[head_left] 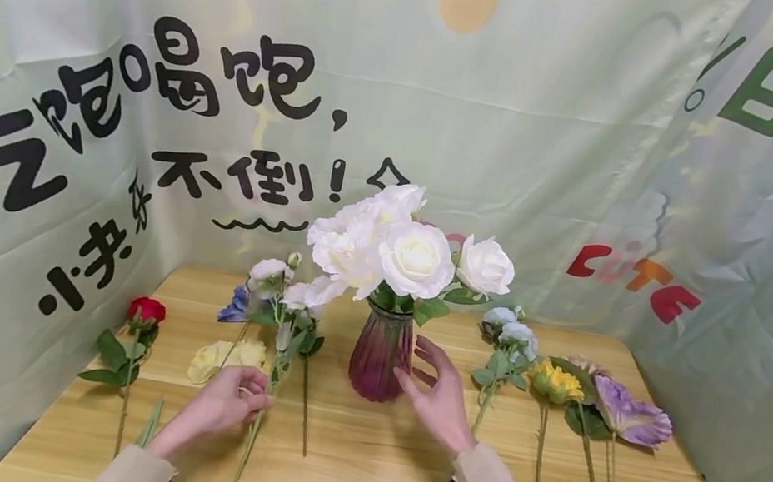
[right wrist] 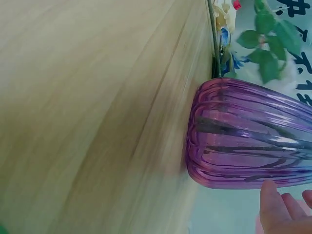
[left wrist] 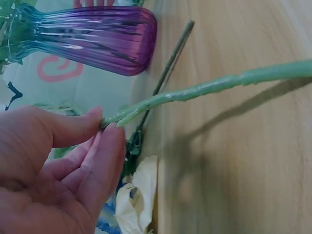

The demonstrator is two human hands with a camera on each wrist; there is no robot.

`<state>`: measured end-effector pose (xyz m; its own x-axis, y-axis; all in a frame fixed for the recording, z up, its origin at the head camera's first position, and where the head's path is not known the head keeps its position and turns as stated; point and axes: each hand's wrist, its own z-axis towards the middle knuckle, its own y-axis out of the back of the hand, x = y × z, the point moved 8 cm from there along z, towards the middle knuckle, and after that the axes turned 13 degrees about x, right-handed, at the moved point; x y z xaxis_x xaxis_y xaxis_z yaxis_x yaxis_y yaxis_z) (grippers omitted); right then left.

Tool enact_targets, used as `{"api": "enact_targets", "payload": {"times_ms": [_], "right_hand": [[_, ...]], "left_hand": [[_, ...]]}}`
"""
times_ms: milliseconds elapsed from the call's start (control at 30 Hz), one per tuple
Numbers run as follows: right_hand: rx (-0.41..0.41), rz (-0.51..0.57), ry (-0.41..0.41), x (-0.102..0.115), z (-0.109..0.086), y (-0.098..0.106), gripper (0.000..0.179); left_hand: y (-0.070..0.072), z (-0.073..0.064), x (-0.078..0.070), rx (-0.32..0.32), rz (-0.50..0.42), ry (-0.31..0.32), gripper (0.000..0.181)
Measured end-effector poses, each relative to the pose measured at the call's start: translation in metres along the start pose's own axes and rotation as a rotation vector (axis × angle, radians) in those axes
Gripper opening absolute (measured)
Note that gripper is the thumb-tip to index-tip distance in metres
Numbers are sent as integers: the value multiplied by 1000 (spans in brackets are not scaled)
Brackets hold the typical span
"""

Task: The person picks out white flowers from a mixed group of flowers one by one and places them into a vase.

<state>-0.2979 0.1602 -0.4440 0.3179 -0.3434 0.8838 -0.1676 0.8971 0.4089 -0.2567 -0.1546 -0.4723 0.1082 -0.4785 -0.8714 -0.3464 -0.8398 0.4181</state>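
My left hand (head_left: 226, 401) pinches the green stem (left wrist: 195, 90) of an artificial flower with pale pinkish-white blooms (head_left: 305, 294), between thumb and fingertips. The stem tilts, its lower end pointing toward me above the table. At the middle stands a ribbed glass vase (head_left: 378, 362), purple below and bluish near the neck, holding several white roses (head_left: 416, 260) with green leaves. Beside the vase's right side is my right hand (head_left: 439, 397), fingers extended. In the right wrist view a fingertip (right wrist: 268, 187) meets the glass edge; whether it touches cannot be told.
On the left lie a red rose (head_left: 146, 310), a cream flower (head_left: 216, 359) and a blue flower (head_left: 235, 305). To the right are light blue flowers (head_left: 519, 338), a yellow flower (head_left: 556, 383) and a purple flower (head_left: 632, 413). Printed cloth (head_left: 522, 153) encloses the wooden table (head_left: 350, 471).
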Motion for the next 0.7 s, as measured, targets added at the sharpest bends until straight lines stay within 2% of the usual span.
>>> {"api": "enact_targets", "payload": {"times_ms": [100,233,467,700], "right_hand": [[-9,-11,-11,0,-1,2,66],[-8,7,-17,-1,-1,2,65],[-11,31,-15,0,0,4,63],[-11,66,-35,0,1,5,61]], "left_hand": [[5,-1,-6,-50,-13,-28,22],[13,-4,-16,-122,17,-74,22],[24,-10,-36,-190,61,-159,23],[32,-19,-61,-297,130,-264,24]]}}
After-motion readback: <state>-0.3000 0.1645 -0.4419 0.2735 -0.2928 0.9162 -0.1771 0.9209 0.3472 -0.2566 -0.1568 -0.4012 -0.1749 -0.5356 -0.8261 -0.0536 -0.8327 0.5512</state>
